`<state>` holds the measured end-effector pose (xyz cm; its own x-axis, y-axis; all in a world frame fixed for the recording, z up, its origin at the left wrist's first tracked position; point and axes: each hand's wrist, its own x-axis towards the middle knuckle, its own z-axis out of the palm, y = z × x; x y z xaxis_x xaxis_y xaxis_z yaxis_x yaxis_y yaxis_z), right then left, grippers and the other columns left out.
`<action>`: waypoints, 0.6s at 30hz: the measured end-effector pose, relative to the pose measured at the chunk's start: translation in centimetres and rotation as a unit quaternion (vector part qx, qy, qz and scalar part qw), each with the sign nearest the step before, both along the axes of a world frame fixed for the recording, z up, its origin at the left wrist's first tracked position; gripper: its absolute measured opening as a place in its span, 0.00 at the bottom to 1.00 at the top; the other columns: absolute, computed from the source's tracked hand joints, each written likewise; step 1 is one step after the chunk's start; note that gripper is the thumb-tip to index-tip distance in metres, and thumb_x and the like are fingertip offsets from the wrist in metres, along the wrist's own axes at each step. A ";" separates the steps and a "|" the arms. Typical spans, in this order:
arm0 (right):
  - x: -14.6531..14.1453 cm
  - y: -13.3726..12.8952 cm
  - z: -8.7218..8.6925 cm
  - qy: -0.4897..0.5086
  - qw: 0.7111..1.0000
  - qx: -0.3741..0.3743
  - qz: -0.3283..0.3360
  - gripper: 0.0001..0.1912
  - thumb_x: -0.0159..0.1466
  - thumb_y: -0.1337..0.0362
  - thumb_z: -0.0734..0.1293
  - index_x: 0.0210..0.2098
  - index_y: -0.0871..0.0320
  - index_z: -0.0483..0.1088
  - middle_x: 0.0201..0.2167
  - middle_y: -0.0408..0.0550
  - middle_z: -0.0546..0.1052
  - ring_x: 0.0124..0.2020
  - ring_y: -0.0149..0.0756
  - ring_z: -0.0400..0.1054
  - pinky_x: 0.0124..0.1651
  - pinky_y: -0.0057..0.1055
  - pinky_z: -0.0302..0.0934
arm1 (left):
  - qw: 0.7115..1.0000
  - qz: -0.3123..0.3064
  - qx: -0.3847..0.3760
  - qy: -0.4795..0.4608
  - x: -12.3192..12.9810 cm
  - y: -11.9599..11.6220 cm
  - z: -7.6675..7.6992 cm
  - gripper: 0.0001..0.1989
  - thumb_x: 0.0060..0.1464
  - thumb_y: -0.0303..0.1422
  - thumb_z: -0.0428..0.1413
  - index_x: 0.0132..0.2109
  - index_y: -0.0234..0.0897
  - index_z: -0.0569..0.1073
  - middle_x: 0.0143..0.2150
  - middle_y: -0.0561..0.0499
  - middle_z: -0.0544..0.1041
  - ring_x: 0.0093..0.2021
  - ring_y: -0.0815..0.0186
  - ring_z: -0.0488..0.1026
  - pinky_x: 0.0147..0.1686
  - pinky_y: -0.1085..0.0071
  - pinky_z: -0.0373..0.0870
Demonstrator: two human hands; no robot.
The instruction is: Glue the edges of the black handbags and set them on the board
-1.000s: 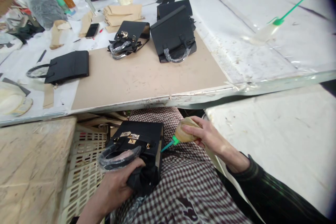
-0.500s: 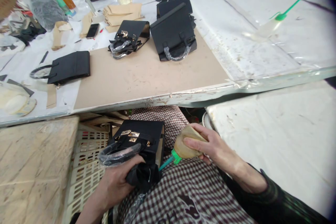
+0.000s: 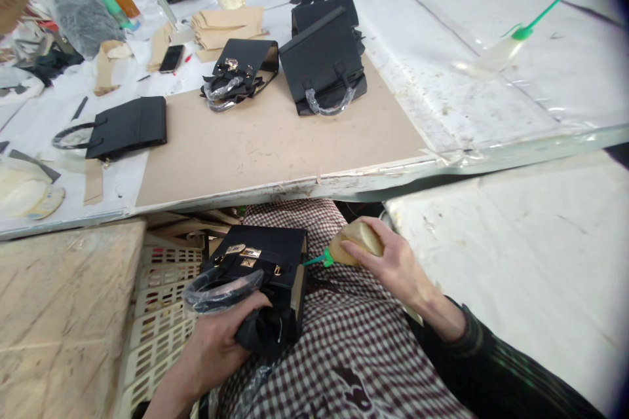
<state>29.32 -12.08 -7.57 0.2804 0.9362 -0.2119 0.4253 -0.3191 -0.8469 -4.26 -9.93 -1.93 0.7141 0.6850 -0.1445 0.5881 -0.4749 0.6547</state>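
Observation:
A black handbag point(image 3: 265, 242) with gold clasps and a plastic-wrapped handle rests on the checked apron over my lap. My left hand point(image 3: 219, 340) is closed round the bunched black material at the bag's near end, below the handle. In my right hand point(image 3: 390, 258) is a squeeze bottle point(image 3: 351, 245) of yellowish liquid, gripped between thumb and fingers and tilted to the left. Its thin green nozzle point(image 3: 315, 260) points at the bag's right side edge, and the tip is at or very close to that edge.
Across the worktable point(image 3: 275, 150) ahead lie three more black bags point(image 3: 130, 124), a phone point(image 3: 171, 59) and tan pieces point(image 3: 226, 26). Another green-nozzled bottle point(image 3: 506, 46) lies back right. A plastic basket point(image 3: 162, 327) stands left of my lap, beside a tan surface point(image 3: 63, 314).
My right hand has raised the bottle, and its nozzle has moved up from the bag's lower part to higher on the right edge. My left hand has kept its hold.

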 end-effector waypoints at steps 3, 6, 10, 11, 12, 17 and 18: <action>0.2 -0.2 0.8 0.000 1.000 -0.017 0.004 0.23 0.62 0.46 0.71 0.50 0.53 0.71 0.42 0.46 0.78 0.42 0.45 0.74 0.46 0.40 0.68 | 1.000 -0.005 -0.001 0.002 0.0 -0.1 -0.1 0.23 0.52 0.18 0.52 0.51 0.46 0.72 0.44 0.58 0.83 0.43 0.70 0.82 0.44 0.81 0.73; 0.4 -0.4 2.1 0.034 0.998 -0.054 0.015 0.22 0.62 0.45 0.71 0.48 0.52 0.72 0.38 0.45 0.78 0.38 0.43 0.74 0.40 0.37 0.68 | 1.000 0.003 0.001 0.012 0.1 -0.2 -0.1 0.22 0.53 0.18 0.53 0.51 0.46 0.72 0.44 0.58 0.83 0.44 0.69 0.81 0.43 0.80 0.73; 0.2 -1.1 3.5 0.131 0.985 -0.106 0.029 0.24 0.62 0.44 0.71 0.50 0.51 0.71 0.31 0.41 0.75 0.24 0.33 0.67 0.21 0.29 0.59 | 1.000 0.002 0.003 0.010 0.5 -0.2 0.0 0.21 0.54 0.18 0.53 0.50 0.46 0.73 0.43 0.58 0.83 0.43 0.69 0.81 0.43 0.80 0.73; 0.2 -1.4 3.7 0.160 0.980 -0.116 0.029 0.24 0.62 0.44 0.72 0.50 0.50 0.70 0.30 0.40 0.74 0.22 0.31 0.64 0.19 0.27 0.56 | 1.000 0.001 0.003 0.008 0.5 -0.2 0.0 0.20 0.54 0.19 0.53 0.50 0.46 0.74 0.43 0.58 0.83 0.43 0.69 0.81 0.43 0.80 0.73; 0.1 -1.6 3.8 0.189 0.973 -0.127 0.030 0.23 0.62 0.44 0.72 0.49 0.50 0.70 0.28 0.39 0.73 0.20 0.29 0.62 0.17 0.26 0.53 | 1.000 0.001 0.002 0.007 0.6 -0.1 0.0 0.20 0.54 0.19 0.54 0.50 0.46 0.74 0.43 0.57 0.83 0.43 0.69 0.81 0.43 0.80 0.73; 0.1 -1.7 3.6 0.244 0.957 -0.149 0.045 0.23 0.62 0.44 0.72 0.47 0.51 0.70 0.24 0.36 0.69 0.18 0.28 0.59 0.17 0.24 0.50 | 1.000 -0.002 0.000 0.000 0.5 0.0 0.2 0.20 0.55 0.19 0.53 0.50 0.45 0.74 0.43 0.56 0.83 0.42 0.68 0.81 0.43 0.79 0.72; 0.1 -1.5 3.4 0.222 0.964 -0.141 0.041 0.23 0.62 0.44 0.72 0.48 0.51 0.70 0.25 0.38 0.71 0.19 0.28 0.60 0.17 0.25 0.52 | 1.000 -0.002 0.000 0.000 0.5 0.0 0.2 0.20 0.55 0.19 0.53 0.50 0.45 0.74 0.42 0.56 0.83 0.41 0.68 0.81 0.43 0.79 0.72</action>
